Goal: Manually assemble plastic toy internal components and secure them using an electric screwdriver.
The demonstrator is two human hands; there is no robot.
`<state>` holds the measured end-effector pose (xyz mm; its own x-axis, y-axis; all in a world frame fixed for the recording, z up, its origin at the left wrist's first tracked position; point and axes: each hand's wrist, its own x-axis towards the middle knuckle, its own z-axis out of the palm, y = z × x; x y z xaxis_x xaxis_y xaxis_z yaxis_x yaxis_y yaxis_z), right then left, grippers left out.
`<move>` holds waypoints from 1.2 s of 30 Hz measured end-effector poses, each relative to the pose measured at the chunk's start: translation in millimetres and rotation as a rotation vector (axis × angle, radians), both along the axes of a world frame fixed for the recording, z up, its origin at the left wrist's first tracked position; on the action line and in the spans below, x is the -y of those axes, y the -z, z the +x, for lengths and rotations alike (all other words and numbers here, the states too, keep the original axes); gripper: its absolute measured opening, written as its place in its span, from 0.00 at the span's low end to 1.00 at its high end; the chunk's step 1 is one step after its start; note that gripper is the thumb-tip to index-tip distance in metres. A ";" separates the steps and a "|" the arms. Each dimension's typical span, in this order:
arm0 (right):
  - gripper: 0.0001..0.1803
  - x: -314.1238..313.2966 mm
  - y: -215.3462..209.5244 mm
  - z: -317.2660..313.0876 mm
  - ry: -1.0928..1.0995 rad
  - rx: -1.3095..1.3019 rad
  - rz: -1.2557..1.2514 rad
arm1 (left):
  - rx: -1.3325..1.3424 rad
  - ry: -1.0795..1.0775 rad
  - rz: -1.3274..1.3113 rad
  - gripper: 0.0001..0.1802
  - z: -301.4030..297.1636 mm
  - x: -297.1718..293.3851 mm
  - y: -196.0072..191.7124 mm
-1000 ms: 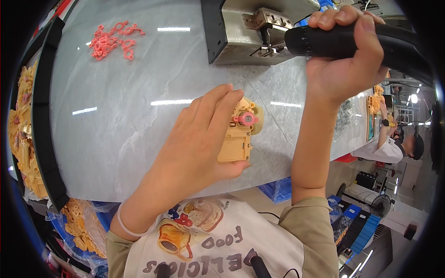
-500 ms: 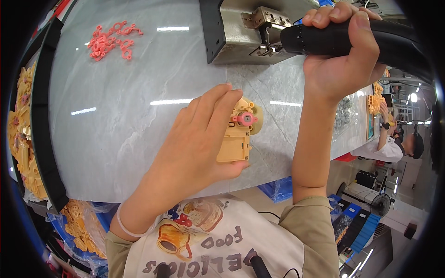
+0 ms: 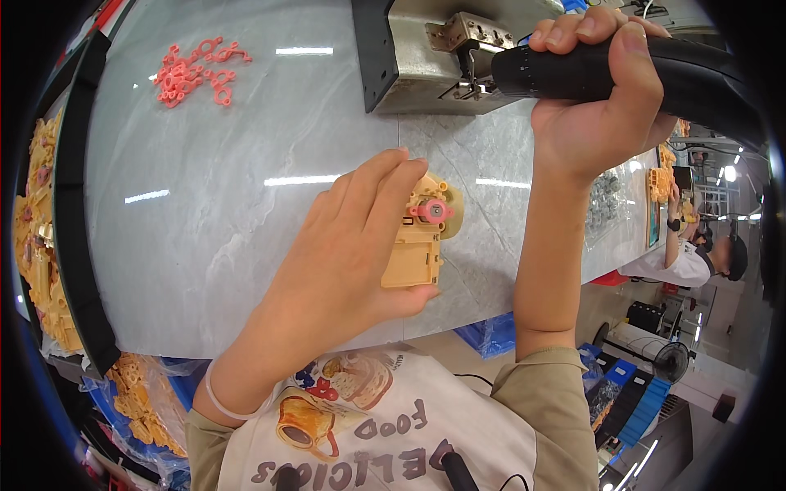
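My left hand (image 3: 344, 237) lies over a yellow plastic housing (image 3: 416, 263) on the grey table, thumb at its near edge and fingers along its far side. A pink ring-shaped part (image 3: 434, 211) sits on the housing, with a small dark grey centre. In my right hand (image 3: 602, 106) is a black electric screwdriver (image 3: 565, 72), held level with the fingers wrapped round its body. Its front end points left at the metal screw feeder (image 3: 426, 78), close against the small mechanism there; the tip itself is hard to make out.
Loose pink ring parts (image 3: 184, 74) lie in a heap at the far left of the table. A black-edged tray (image 3: 78, 245) with yellow parts borders the left side, and a bag of yellow parts (image 3: 143, 401) stands below it. Another person (image 3: 688, 262) works at the far right.
My right hand and the screwdriver have shifted slightly left, toward the screw feeder. My left hand and the housing stay almost where they were.
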<state>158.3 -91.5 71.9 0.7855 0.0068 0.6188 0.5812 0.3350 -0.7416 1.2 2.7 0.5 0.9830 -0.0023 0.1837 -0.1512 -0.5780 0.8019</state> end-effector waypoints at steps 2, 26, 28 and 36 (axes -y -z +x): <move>0.13 -1.0 0.0 0.3 0.015 0.008 -0.010 | 0.000 -0.001 -0.002 0.52 -0.1 -0.1 0.1; 0.10 -20.3 -11.4 0.6 0.193 -0.029 -0.041 | 0.005 0.001 -0.003 0.53 -0.5 0.1 0.1; 0.10 -19.3 -10.1 0.9 0.197 -0.024 -0.037 | 0.011 0.001 -0.001 0.53 -0.4 0.2 0.3; 0.09 30.6 -12.0 30.8 -0.101 -0.054 -0.054 | 0.016 0.004 0.001 0.52 -0.5 2.0 -0.3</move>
<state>189.1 -122.1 84.0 0.8112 0.1193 0.5725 0.5057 0.3486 -0.7891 0.7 0.7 0.8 0.9799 -0.0064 0.1995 -0.1665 -0.5779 0.7990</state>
